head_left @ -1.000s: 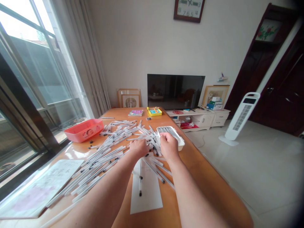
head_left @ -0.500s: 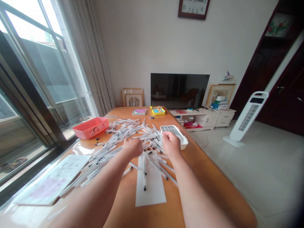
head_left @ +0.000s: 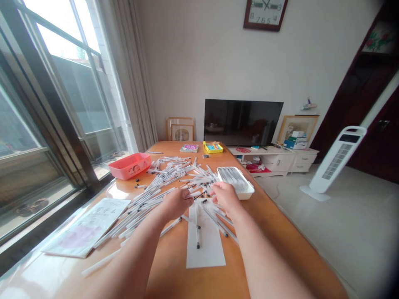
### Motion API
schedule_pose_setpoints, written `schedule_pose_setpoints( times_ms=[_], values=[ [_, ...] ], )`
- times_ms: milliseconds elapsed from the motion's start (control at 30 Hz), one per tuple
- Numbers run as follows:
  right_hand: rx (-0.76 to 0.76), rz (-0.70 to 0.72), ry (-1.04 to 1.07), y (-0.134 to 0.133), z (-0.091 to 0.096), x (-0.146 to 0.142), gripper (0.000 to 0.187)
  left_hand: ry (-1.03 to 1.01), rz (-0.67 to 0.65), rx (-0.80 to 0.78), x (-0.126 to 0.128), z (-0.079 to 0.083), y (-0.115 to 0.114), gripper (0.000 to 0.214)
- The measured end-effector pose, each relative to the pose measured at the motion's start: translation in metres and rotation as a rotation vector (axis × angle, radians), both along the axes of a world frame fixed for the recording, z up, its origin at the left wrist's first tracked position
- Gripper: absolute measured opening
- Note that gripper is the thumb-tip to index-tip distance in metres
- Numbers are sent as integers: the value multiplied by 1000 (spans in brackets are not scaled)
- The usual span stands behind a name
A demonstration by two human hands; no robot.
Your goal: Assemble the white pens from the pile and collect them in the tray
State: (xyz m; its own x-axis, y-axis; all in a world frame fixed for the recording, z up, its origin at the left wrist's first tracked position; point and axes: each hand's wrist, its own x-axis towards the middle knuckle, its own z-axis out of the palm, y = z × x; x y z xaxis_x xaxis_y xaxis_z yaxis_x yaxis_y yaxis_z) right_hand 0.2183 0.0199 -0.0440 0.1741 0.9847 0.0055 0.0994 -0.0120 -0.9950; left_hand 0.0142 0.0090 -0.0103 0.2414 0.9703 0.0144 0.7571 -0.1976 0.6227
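Note:
A big heap of white pens [head_left: 168, 182] with black tips covers the middle of an orange wooden table [head_left: 274, 232]. My left hand [head_left: 176, 202] is closed at the near edge of the heap, pinching the end of a pen [head_left: 196, 194] that runs across to my right hand [head_left: 225, 197]. The right hand's fingers are curled on the pen's other end. Just beyond it stands a white tray [head_left: 246, 192] filled with pens. A white paper strip [head_left: 207, 249] lies under my hands with a few pens on it.
A red plastic basket [head_left: 130, 165] sits at the table's left side by the window. A printed sheet [head_left: 87, 226] lies near left. A yellow box [head_left: 213, 147] and a booklet [head_left: 189, 148] rest at the far end. A TV, a cabinet and a white tower fan [head_left: 335, 162] stand beyond.
Both hands have drawn back from the pile toward me and now hold one pen between them. The view has shifted, so everything sits further right.

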Motion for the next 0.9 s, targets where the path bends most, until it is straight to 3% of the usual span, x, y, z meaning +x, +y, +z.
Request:
schedule_pose_setpoints(
  times_ms=[133,300,467,900],
  values=[
    [6,35,208,-4,7,-2,19,-227,-17,-36,5,-10,-7,35],
    [79,-8,358,-5,14,4,25,-428,-53,-81,-2,-4,-14,45],
    [129,-83,415,-3,16,12,29,-448,23,-95,-14,2,-16,60],
    [252,-164,527,-5,22,16,29,-406,-59,-143,-16,-11,-8,60]
  ],
)
